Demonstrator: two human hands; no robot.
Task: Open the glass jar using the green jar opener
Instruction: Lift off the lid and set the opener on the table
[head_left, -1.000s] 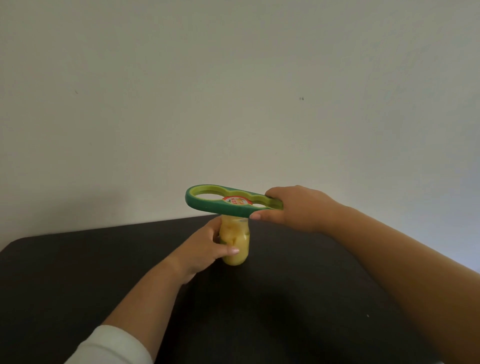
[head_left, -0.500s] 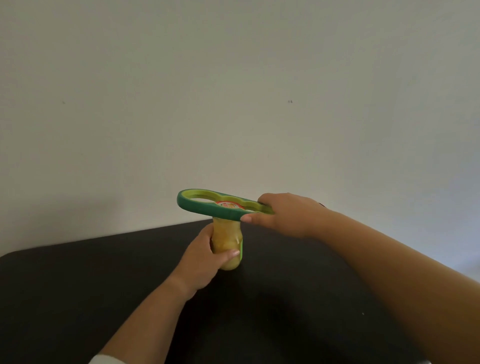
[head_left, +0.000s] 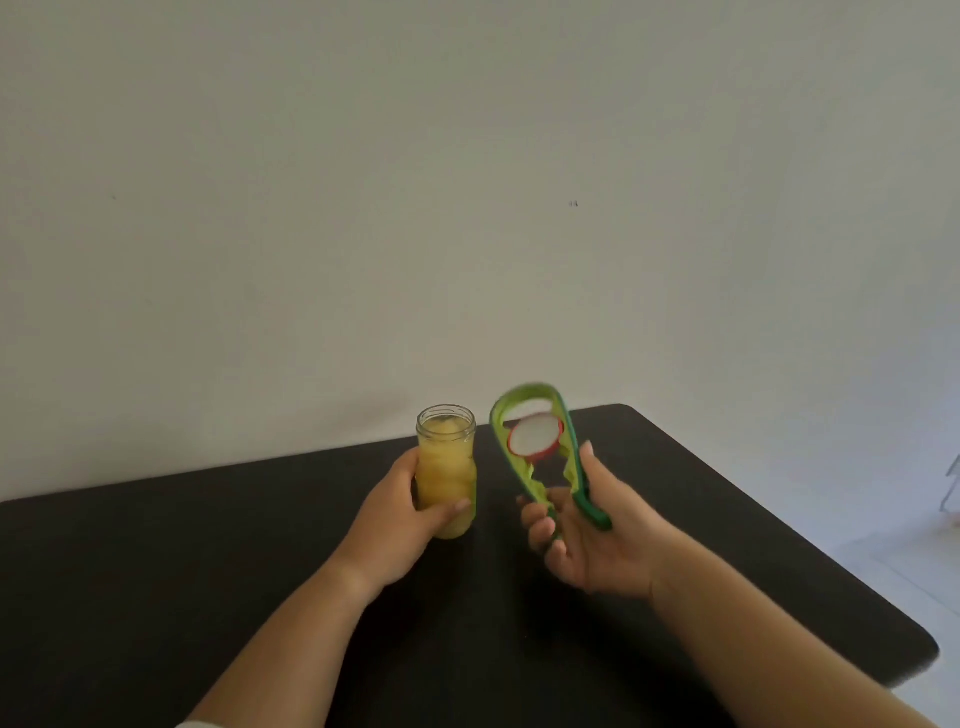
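The glass jar (head_left: 447, 462) stands upright on the black table (head_left: 727, 519), full of yellow food, its mouth uncovered. My left hand (head_left: 400, 519) wraps around its lower half. To the right, my right hand (head_left: 587, 535) grips the handle end of the green jar opener (head_left: 550, 447), held up and tilted so its underside faces me. The red-rimmed lid (head_left: 535, 435), white inside, sits wedged in the opener's opening, clear of the jar.
A plain pale wall rises behind the table. The table's right edge runs diagonally past my right arm, with light floor beyond it and a small pale object (head_left: 953, 488) at the frame's right edge.
The opener was lying flat over the jar's top; now my right hand has lifted it off to the right and turned it upward, with the lid stuck in it. The jar's mouth is bare.
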